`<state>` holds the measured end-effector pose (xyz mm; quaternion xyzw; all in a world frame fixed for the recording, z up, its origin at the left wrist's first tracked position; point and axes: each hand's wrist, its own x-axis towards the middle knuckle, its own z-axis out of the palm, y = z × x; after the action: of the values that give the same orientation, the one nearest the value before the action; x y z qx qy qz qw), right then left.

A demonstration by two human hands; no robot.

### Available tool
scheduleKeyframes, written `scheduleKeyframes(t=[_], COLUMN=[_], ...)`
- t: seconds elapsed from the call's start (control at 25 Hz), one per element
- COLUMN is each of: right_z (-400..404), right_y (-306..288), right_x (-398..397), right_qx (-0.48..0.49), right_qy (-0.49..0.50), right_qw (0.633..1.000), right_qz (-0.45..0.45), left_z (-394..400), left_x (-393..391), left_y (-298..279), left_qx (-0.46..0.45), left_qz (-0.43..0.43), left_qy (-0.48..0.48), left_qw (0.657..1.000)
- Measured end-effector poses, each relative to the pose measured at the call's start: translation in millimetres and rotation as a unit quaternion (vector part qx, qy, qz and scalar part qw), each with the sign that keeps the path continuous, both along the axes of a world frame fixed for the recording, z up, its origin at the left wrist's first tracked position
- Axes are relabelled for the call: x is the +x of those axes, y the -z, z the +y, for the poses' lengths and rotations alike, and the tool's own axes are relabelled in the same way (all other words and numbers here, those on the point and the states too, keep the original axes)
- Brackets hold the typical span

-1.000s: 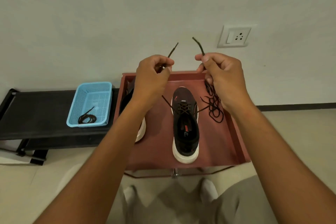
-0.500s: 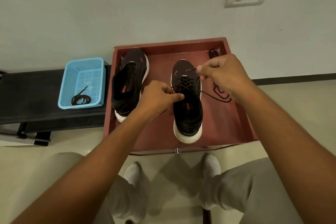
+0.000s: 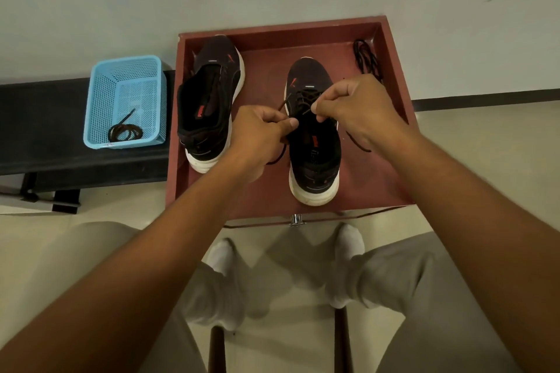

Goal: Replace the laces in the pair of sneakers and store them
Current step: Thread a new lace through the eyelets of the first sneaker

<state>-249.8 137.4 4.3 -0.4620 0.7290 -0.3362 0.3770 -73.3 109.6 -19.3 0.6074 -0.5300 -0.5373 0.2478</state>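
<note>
From my head camera I see both my hands over the right sneaker (image 3: 313, 142), which stands in the red tray (image 3: 394, 48) with its toe toward the wall. My left hand (image 3: 260, 133) pinches one end of the lace (image 3: 283, 104) between thumb and curled fingers, near the left eyelets. My right hand (image 3: 353, 106) pinches the other end in the same way, just above the tongue. The lace already crosses the lower eyelets, and loose parts of it hang down on both sides of the shoe.

The left sneaker (image 3: 210, 100) stands beside it in the tray, open and, as far as I can tell, without a lace. A spare lace (image 3: 366, 59) lies in the far right corner of the tray. One old lace (image 3: 124, 132) lies coiled in the blue basket (image 3: 100, 94) on the black bench (image 3: 36, 127).

I think the danger now is uneven ends: if I pull one side stronger, the other end can slip back through an eyelet. Also I may skip an eyelet, because my fingers hide them.
</note>
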Motion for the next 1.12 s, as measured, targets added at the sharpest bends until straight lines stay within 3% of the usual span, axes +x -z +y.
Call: scheduleKeyframes(t=[0.16,0.4,1.12], right_z=[1,6,10], right_y=[15,26,29], right_x=[15,31,32], right_qx=[-0.047,-0.082,-0.087], right_qy=[-0.011,0.006,-0.026], right_qw=[0.996,0.99,0.985], right_qz=[0.081,0.112,0.149], left_z=[4,0,-6], left_x=[-2,1,3], left_y=[5,13,19], left_qx=[0.065,0.117,0.143], left_qz=[0.085,0.135,0.154], left_qy=[-0.046,-0.065,-0.073], left_qw=[0.993,0.982,0.975])
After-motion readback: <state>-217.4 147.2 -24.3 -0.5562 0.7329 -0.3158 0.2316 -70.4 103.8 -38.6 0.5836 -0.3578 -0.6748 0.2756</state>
